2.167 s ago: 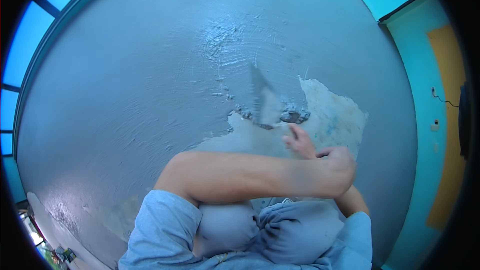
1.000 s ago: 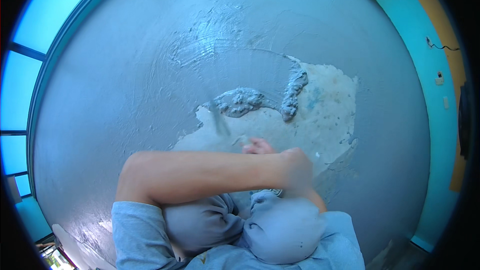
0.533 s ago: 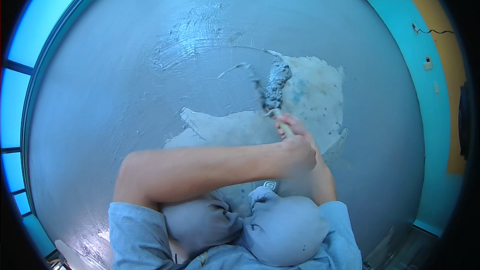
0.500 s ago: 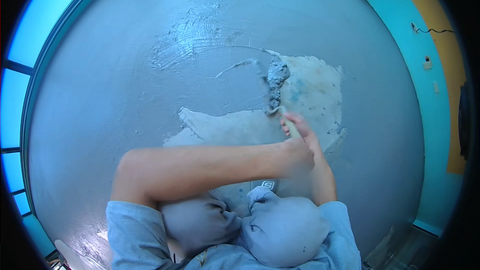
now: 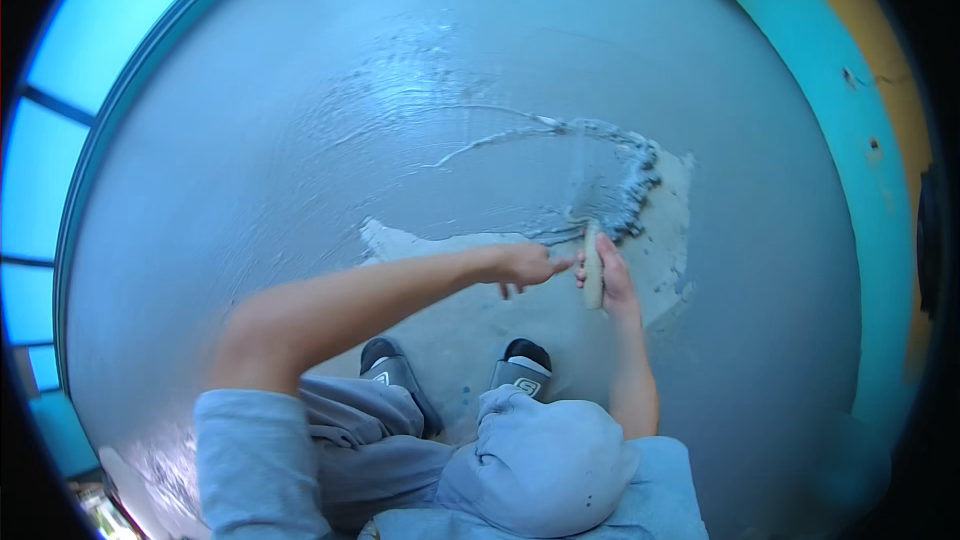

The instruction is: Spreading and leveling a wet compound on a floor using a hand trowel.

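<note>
My right hand [image 5: 612, 278] grips the pale wooden handle [image 5: 593, 262] of a trowel whose flat blade [image 5: 589, 182] lies on wet grey cement. A ridge of thick cement [image 5: 628, 180] curves along the blade's far and right side. My left hand [image 5: 528, 264] reaches across from the left, its fingertips pointing at the handle and almost touching it, holding nothing. Under both hands lies a paler, bare patch of floor [image 5: 470, 250].
Smooth wet grey cement floor [image 5: 250, 200] spreads all around. My two dark sandals [image 5: 520, 368] stand on the bare patch below the hands. A turquoise wall [image 5: 850, 130] with an orange band runs along the right; a bright blue window band [image 5: 90, 70] curves at left.
The trowel has swept the heap of cement from the middle of the pale patch up and to the right, covering much of it. My left hand has come off the right wrist.
</note>
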